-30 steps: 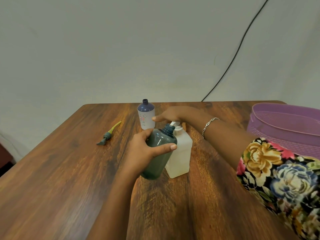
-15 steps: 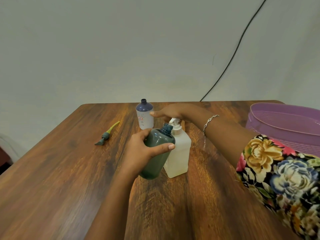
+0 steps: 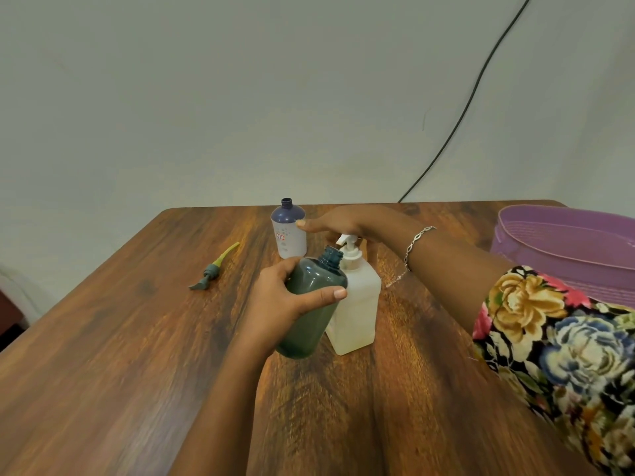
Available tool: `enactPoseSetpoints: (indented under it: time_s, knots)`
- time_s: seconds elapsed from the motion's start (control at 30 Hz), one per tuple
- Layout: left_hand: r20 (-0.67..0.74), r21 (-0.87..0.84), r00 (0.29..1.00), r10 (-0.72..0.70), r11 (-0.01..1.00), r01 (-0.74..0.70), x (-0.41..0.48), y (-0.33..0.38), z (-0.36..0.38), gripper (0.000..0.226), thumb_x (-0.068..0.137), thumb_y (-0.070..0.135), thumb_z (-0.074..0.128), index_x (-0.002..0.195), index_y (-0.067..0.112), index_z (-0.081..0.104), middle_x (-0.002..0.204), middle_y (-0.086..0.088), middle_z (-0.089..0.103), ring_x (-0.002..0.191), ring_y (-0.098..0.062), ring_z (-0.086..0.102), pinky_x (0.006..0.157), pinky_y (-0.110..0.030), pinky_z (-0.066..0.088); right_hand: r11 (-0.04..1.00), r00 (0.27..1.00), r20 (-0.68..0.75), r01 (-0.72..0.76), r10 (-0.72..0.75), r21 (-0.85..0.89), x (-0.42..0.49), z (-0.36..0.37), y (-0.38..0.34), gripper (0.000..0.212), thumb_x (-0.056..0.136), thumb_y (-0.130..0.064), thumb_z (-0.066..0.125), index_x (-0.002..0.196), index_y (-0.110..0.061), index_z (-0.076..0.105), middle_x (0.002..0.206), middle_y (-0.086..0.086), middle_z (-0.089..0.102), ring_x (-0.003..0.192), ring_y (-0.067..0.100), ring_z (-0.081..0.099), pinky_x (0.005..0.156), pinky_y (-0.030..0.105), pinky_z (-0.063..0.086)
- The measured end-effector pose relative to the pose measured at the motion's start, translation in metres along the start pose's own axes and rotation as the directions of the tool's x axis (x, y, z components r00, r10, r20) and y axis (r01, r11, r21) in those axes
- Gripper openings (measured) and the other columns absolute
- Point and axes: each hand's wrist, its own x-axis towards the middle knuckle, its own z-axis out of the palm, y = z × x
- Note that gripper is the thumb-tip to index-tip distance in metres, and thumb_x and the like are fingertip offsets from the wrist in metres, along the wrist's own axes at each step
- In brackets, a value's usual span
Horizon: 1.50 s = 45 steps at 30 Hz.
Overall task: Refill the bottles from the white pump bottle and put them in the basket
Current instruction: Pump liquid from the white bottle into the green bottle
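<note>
My left hand (image 3: pixel 285 298) grips a dark green bottle (image 3: pixel 314 305), uncapped and tilted so its open neck sits just under the nozzle of the white pump bottle (image 3: pixel 355 304). That pump bottle stands upright mid-table. My right hand (image 3: pixel 338 223) rests palm-down on top of its pump head, fingers stretched out to the left. Behind them stands a purple-and-white bottle (image 3: pixel 288 228), uncapped. A purple basket (image 3: pixel 563 249) sits at the right edge of the table.
A green pump cap with a yellow tube (image 3: pixel 212 268) lies on the wooden table (image 3: pixel 103 338) to the left. A black cable (image 3: pixel 457 121) runs down the wall behind. The table's far edge meets the pale wall.
My right hand has risen slightly with the pump head. The green bottle stays held at the nozzle. The view has shifted a little.
</note>
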Motion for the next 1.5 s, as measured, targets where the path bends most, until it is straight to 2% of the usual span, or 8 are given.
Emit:
enactPoseSetpoints:
  time_s: [0.2, 0.33, 0.5, 0.63, 0.8, 0.97, 1.13, 1.5]
  knots:
    - [0.01, -0.032, 1.0, -0.001, 0.999, 0.001, -0.001, -0.002, 0.003, 0.071, 0.036, 0.067, 0.063, 0.098, 0.035, 0.054, 0.101, 0.011, 0.061, 0.094, -0.011, 0.06, 0.073, -0.022, 0.049, 0.982, 0.997, -0.074, 0.008, -0.022, -0.191, 0.005, 0.009, 0.002, 0.069, 0.094, -0.059, 0.033, 0.139, -0.008, 0.04, 0.135, 0.016, 0.049, 0.115, 0.03, 0.053, 0.079, 0.032, 0.038]
    - [0.014, -0.022, 1.0, -0.005, 1.0, 0.006, 0.0, -0.004, 0.001, 0.067, 0.036, 0.068, 0.063, 0.095, 0.038, 0.053, 0.099, 0.012, 0.061, 0.093, -0.011, 0.061, 0.073, -0.022, 0.049, 0.996, 0.998, -0.037, -0.043, 0.041, -0.072, -0.003, 0.004, 0.0, 0.073, 0.092, -0.061, 0.034, 0.141, -0.006, 0.035, 0.136, 0.016, 0.047, 0.105, 0.031, 0.053, 0.054, 0.034, 0.041]
    - [-0.002, -0.009, 1.0, 0.001, 1.0, -0.001, -0.002, -0.004, -0.002, 0.068, 0.037, 0.069, 0.063, 0.097, 0.04, 0.05, 0.099, 0.016, 0.06, 0.093, -0.009, 0.06, 0.073, -0.02, 0.049, 0.999, 1.0, -0.01, 0.025, -0.025, 0.024, -0.008, -0.001, -0.001, 0.068, 0.094, -0.057, 0.032, 0.141, -0.008, 0.034, 0.135, 0.016, 0.047, 0.104, 0.026, 0.048, 0.081, 0.033, 0.038]
    - [0.002, -0.01, 1.0, 0.011, 1.0, -0.011, -0.002, 0.001, -0.001, 0.068, 0.037, 0.068, 0.063, 0.097, 0.039, 0.051, 0.098, 0.016, 0.06, 0.092, -0.007, 0.059, 0.07, -0.018, 0.047, 0.999, 0.999, -0.047, 0.004, -0.007, -0.049, 0.002, 0.002, 0.001, 0.069, 0.093, -0.06, 0.034, 0.137, -0.008, 0.04, 0.131, 0.015, 0.051, 0.105, 0.028, 0.052, 0.081, 0.033, 0.04]
    - [0.017, -0.005, 1.0, 0.001, 1.0, -0.001, -0.002, -0.002, 0.001, 0.073, 0.04, 0.069, 0.072, 0.101, 0.032, 0.054, 0.1, 0.011, 0.06, 0.095, -0.011, 0.059, 0.072, -0.02, 0.048, 0.978, 0.995, -0.103, -0.014, -0.008, -0.208, 0.011, 0.009, 0.004, 0.049, 0.097, -0.054, 0.03, 0.075, -0.014, 0.045, 0.078, 0.005, 0.048, 0.069, 0.019, 0.049, 0.06, 0.027, 0.038]
    - [0.014, 0.016, 1.0, -0.014, 1.0, 0.013, -0.002, -0.003, -0.001, 0.077, 0.043, 0.067, 0.075, 0.107, 0.03, 0.052, 0.1, 0.011, 0.059, 0.093, -0.009, 0.058, 0.07, -0.018, 0.047, 0.994, 0.999, -0.042, -0.006, 0.001, -0.107, 0.006, 0.003, 0.001, 0.07, 0.092, -0.061, 0.033, 0.136, -0.007, 0.042, 0.133, 0.014, 0.049, 0.111, 0.031, 0.053, 0.078, 0.034, 0.043]
    - [-0.007, 0.001, 1.0, -0.016, 1.0, 0.016, -0.001, 0.001, -0.002, 0.062, 0.057, 0.058, 0.076, 0.105, 0.026, 0.053, 0.097, 0.011, 0.059, 0.091, -0.01, 0.058, 0.068, -0.019, 0.045, 0.991, 0.999, -0.038, 0.025, -0.03, -0.129, 0.004, 0.001, -0.005, 0.07, 0.094, -0.059, 0.032, 0.135, -0.004, 0.043, 0.131, 0.015, 0.052, 0.111, 0.029, 0.053, 0.084, 0.034, 0.04]
    - [0.0, -0.013, 1.0, -0.019, 1.0, 0.019, 0.002, -0.006, 0.003, 0.07, 0.04, 0.064, 0.07, 0.1, 0.031, 0.055, 0.098, 0.01, 0.061, 0.091, -0.011, 0.06, 0.068, -0.021, 0.047, 0.974, 0.993, -0.108, 0.021, -0.046, -0.225, -0.001, 0.009, -0.002, 0.065, 0.096, -0.054, 0.031, 0.138, -0.005, 0.041, 0.134, 0.015, 0.05, 0.111, 0.027, 0.053, 0.083, 0.031, 0.038]
